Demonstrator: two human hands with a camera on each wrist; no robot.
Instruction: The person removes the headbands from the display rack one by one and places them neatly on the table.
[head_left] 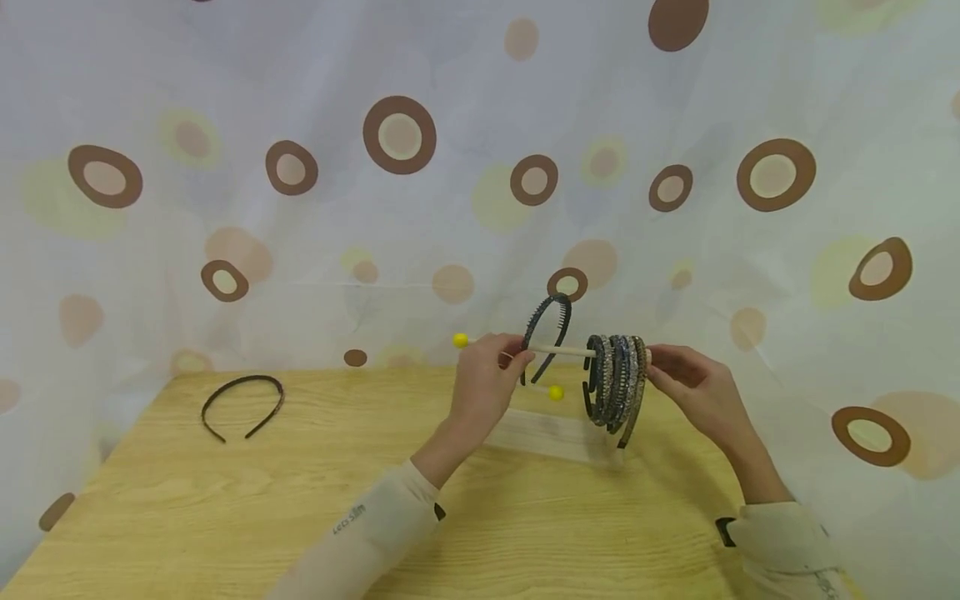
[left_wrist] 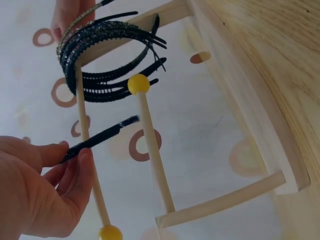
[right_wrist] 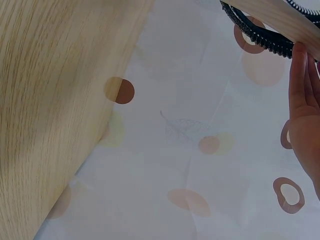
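My left hand point(head_left: 487, 375) pinches one end of a dark toothed headband point(head_left: 564, 312) between thumb and fingers. That headband loops over the upper rod point(head_left: 566, 352) of a wooden headband stand point(head_left: 555, 435), left of the others. A bunch of dark and glittery headbands point(head_left: 618, 379) hangs close together at the rod's right part. At that end, my right hand point(head_left: 697, 392) grips the stand's upright with thumb and fingers; in the right wrist view, its fingers point(right_wrist: 298, 75) lie along the wood. In the left wrist view, a lower rod point(left_wrist: 155, 150) ends in a yellow ball point(left_wrist: 139, 84).
Another dark headband point(head_left: 243, 379) lies alone on the left of the wood-grain table point(head_left: 225, 517). A second yellow ball point(head_left: 461, 340) caps the upper rod's left end. Behind the table hangs a pale curtain point(head_left: 450, 225) with brown rings and dots.
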